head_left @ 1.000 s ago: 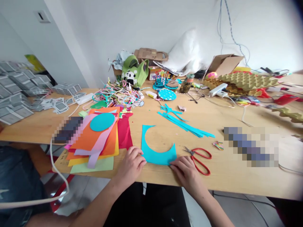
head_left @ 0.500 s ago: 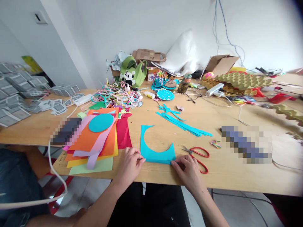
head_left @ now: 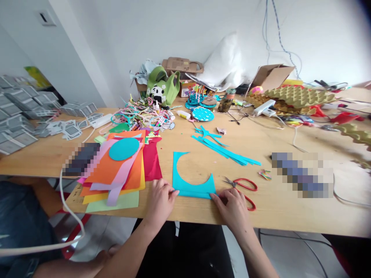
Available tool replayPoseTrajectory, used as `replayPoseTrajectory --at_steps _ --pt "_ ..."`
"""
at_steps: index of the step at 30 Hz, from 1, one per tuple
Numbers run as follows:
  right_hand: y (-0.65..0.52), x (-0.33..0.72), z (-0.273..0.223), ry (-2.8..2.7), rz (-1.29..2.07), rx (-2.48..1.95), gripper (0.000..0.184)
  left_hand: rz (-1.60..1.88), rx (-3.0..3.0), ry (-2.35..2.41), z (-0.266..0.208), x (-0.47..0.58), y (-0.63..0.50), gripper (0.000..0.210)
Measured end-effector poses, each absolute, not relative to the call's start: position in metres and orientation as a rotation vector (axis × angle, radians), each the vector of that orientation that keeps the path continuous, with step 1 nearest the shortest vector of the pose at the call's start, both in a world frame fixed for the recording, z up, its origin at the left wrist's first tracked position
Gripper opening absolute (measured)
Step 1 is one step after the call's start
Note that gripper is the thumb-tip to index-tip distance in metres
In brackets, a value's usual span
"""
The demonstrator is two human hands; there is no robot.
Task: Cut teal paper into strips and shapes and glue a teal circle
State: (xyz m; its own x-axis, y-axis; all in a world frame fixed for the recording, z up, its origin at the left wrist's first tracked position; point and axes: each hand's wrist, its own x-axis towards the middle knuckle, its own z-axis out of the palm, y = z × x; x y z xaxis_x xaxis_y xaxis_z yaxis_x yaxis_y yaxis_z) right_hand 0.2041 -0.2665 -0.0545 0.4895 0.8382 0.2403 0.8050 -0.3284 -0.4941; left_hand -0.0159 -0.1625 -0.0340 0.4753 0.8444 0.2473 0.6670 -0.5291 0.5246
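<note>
A blue felt sheet with a round piece cut out of it lies near the table's front edge, and its near edge is folded over in a narrow band. My left hand pinches the left end of that fold. At the right end, my right hand pinches the other corner between thumb and fingers. Red-handled scissors lie partly behind my right hand, blades pointing left. Beyond the sheet are several blue felt strips. A blue felt circle rests on stacked coloured sheets at the left.
Pipe cleaners heap up behind the stack, near a green panda bag. A dotted blue disc and a jar stand farther back. Egg-crate foam lies at the right. Another person's leg shows at the lower left.
The folded band along the sheet's near edge looks slightly wider, with both hands still pinching its ends. The view has shifted a little; the other things lie as before.
</note>
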Motion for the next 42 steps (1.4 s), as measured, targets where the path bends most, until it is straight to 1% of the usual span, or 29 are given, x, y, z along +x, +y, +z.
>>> replayPoseTrajectory --at_steps 10,19,42 --pt "-0.2661 0.199 -0.0559 -1.414 -0.091 -2.181 0.045 0.707 2.359 1.296 -0.0352 -0.0179 -0.1635 0.023" --pt "-0.2673 0.198 -0.0583 -1.439 -0.135 -2.202 0.046 0.706 2.336 1.325 -0.0322 -0.0174 -0.1657 0.021" --pt "-0.2684 0.1968 -0.0585 -1.391 -0.107 -2.178 0.05 0.731 2.298 1.376 -0.0385 -0.0162 -0.1665 0.02"
